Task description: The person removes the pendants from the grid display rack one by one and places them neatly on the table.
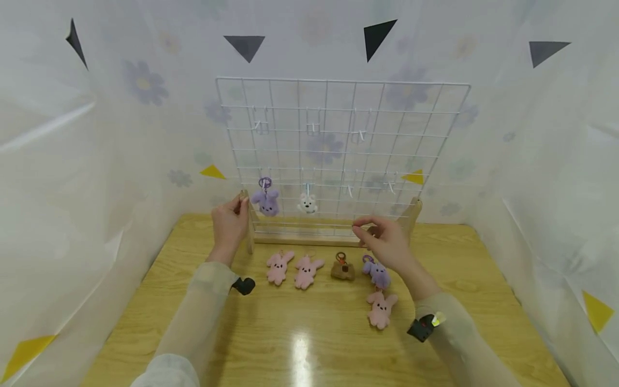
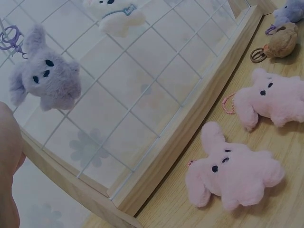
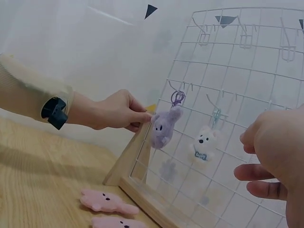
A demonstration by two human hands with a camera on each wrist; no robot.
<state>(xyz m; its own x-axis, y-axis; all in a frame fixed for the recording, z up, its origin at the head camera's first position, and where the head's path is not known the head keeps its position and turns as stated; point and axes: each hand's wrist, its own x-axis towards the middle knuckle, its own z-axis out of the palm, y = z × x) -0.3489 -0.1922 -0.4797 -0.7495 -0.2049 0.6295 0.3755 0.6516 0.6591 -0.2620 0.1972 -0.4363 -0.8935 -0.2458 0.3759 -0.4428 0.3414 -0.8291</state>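
My left hand [image 1: 229, 224] pinches the top of the wooden side post [image 1: 250, 231] of a display stand. Beside it, a purple plush keychain [image 1: 267, 204] hangs on a hook of the white wire grid [image 1: 326, 141]. A small white bear keychain [image 1: 307, 203] hangs one hook further right; both also show in the right wrist view. In front of the grid's lower right part is my right hand [image 1: 385, 241], fingers loosely bent and holding nothing. Below it on the table lie a purple plush keychain [image 1: 379, 275] and a brown one [image 1: 343, 270].
Two pink plush keychains [image 1: 278, 267] lie near the stand's wooden base bar [image 1: 300, 239], and another pink one [image 1: 381, 310] lies nearer on the wooden table [image 1: 232, 333]. Several bare hooks [image 1: 312, 128] project from the grid. Floral sheeting [image 1: 145, 140] encloses the table.
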